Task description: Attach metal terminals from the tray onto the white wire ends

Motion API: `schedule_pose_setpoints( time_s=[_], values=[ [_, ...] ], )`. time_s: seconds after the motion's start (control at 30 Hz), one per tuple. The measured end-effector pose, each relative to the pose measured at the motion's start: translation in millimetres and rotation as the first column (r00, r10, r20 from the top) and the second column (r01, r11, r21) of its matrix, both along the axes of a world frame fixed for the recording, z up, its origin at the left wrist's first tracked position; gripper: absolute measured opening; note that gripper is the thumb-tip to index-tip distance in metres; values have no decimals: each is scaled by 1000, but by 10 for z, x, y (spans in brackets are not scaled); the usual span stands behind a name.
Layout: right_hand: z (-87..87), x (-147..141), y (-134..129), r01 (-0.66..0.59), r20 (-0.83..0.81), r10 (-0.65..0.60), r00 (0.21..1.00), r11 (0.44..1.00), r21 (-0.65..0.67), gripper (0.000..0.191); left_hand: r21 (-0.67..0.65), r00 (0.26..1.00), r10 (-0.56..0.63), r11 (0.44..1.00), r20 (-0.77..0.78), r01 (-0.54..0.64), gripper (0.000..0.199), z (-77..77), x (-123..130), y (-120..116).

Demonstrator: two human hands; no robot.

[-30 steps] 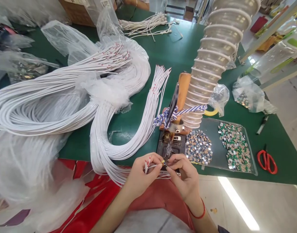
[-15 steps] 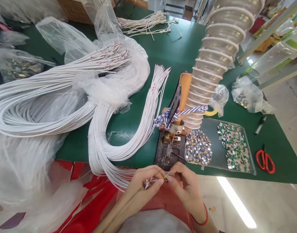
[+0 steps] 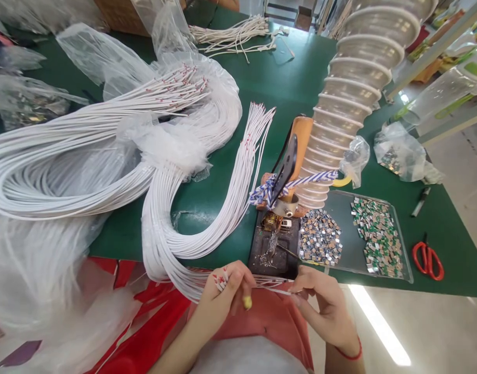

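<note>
2 hands [image 3: 227, 291] [image 3: 325, 306], 1 tray [image 3: 350, 249], 2 small-part heaps [image 3: 321, 239] [image 3: 379, 236], 1 hose [image 3: 351, 88]

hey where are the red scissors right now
The red scissors lie at the right of the head view, on the green table, just right of the parts tray and below the marker.

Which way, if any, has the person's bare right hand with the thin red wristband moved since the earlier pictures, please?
Yes: the right hand has moved rightward and somewhat lower in view, judged against the shallow, clear, rectangular tray.
</note>
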State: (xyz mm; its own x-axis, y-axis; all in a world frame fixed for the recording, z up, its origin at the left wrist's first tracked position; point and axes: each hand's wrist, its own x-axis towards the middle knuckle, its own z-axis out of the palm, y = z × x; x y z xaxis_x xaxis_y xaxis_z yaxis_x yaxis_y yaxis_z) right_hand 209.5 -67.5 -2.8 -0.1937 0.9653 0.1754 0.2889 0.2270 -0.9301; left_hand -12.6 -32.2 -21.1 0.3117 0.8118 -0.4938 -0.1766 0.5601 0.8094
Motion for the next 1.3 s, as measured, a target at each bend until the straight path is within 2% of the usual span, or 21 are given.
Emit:
schedule_pose_setpoints(
  time_s=[0.1,0.2,0.27,0.37,0.43,0.57,0.63,0.8,1.1,1.3],
  values=[
    [73,18,25,-127,149,133,980,991,-52,8,-35,993,-84,996,83,87,70,-31,2,-58],
    [78,-69,40,-230,266,266,926,960,-161,9,-77,981,-109,989,161,122,70,-33,36,-88],
    [56,-150,40,-264,284,314,906,943,-202,12,-107,977,-99,987,189,121,70,-17,63,-89],
    [30,-262,13,-296,210,340,917,931,-213,15,-120,973,-50,990,223,79,68,3,99,-82],
    [28,-325,-20,-280,142,307,941,942,-182,15,-154,969,-2,987,247,41,66,1,121,-79],
    [24,-463,-72,-125,92,125,988,992,-7,10,-257,948,79,966,310,4,63,-20,164,-76],
    [8,-550,-80,-74,102,67,992,995,60,8,-282,932,117,959,343,-17,61,-17,181,-83],
    [-62,-747,-92,0,173,-17,985,995,100,9,-354,926,214,930,310,-97,56,8,183,-130],
    [-73,-815,-62,70,164,-91,982,989,129,22,-230,911,139,972,389,-50,56,-27,180,-172],
    [-112,-800,-67,118,126,-135,983,984,137,22,-204,931,114,978,347,-43,57,-6,195,-200]
  ],
)
